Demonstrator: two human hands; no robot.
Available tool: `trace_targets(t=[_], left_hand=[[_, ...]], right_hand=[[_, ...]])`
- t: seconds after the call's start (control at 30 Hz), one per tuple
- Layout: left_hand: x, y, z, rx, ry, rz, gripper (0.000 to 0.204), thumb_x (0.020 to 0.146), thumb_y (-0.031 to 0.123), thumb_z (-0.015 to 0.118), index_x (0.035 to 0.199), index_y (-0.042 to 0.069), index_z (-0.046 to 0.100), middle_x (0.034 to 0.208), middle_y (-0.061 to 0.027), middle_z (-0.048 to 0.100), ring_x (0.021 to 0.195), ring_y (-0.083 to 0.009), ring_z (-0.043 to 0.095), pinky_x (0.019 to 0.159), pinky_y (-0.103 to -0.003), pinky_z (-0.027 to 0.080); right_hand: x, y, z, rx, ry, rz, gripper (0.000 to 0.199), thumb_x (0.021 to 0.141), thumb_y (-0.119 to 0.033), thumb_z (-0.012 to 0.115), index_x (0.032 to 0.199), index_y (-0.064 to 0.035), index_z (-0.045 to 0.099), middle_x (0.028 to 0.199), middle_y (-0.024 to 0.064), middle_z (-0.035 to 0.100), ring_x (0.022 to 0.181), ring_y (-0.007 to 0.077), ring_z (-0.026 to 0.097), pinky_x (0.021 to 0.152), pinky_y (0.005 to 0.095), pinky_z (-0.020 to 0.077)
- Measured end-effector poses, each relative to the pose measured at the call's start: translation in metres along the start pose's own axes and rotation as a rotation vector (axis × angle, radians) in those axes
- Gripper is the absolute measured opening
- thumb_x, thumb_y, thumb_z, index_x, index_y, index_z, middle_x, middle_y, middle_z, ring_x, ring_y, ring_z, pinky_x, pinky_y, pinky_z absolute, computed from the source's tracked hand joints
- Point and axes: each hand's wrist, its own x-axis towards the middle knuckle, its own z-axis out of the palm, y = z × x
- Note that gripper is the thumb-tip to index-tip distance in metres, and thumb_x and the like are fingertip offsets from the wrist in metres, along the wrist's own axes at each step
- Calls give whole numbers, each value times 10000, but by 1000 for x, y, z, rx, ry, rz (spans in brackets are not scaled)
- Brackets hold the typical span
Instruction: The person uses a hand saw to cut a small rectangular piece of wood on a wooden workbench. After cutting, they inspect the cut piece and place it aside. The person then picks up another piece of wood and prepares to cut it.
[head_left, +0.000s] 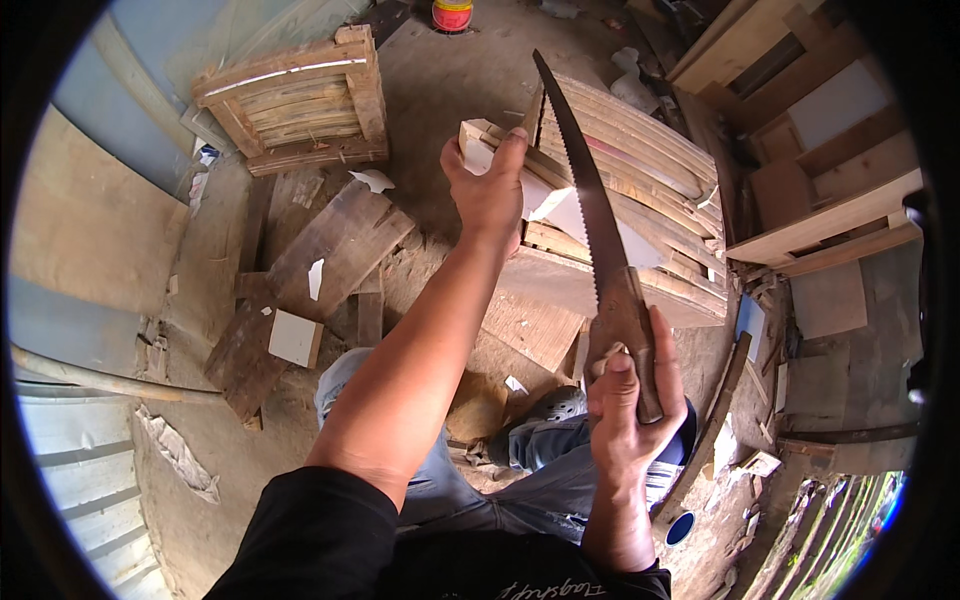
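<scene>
A handsaw with a curved dark blade and a worn wooden handle points up and away from me. My right hand is closed around its handle. My left hand grips a wooden board with a white face, its thumb on top. The board lies over a slatted wooden crate in front of me. From this angle the blade passes across the board's right part and the crate; whether its teeth touch the wood, I cannot tell.
To the left stands a low bench of dark planks with a white-faced offcut on it. A wooden frame box is behind it. A red and yellow container stands far back. Wooden shelving lines the right.
</scene>
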Motion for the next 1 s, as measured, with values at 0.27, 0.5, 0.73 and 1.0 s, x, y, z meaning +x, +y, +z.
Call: trace_targets(t=[0.27,0.5,0.73,1.0], left_hand=[[-5,5,-5,-25,-45,-51,892,871,238,782,1483,20,170,1316,-134,486,1205,-209,485,1044,-370,395],[-5,8,-7,13,-70,-72,927,868,281,784,1499,47,147,1343,-135,451,1219,-218,471,1031,-405,412],[-11,12,-1,45,-150,-98,925,856,337,788,1491,119,152,1356,-148,426,1210,-270,488,957,-498,473],[-8,20,-3,99,-271,-154,745,817,452,767,1396,235,351,1296,-71,413,1099,-289,525,881,-580,505]], right_hand=[[56,25,-33,-347,83,-259,350,936,-12,631,1285,12,615,921,57,643,638,60,494,559,219,414],[103,57,-34,-636,60,-136,529,805,-258,840,1265,-74,654,859,54,537,659,152,473,594,327,437],[110,77,-33,-447,56,-124,377,807,-220,845,1113,-34,726,808,64,600,671,160,515,606,316,438],[112,84,-49,-295,110,-253,301,819,-133,831,1064,0,715,746,15,506,622,116,416,561,268,354]])
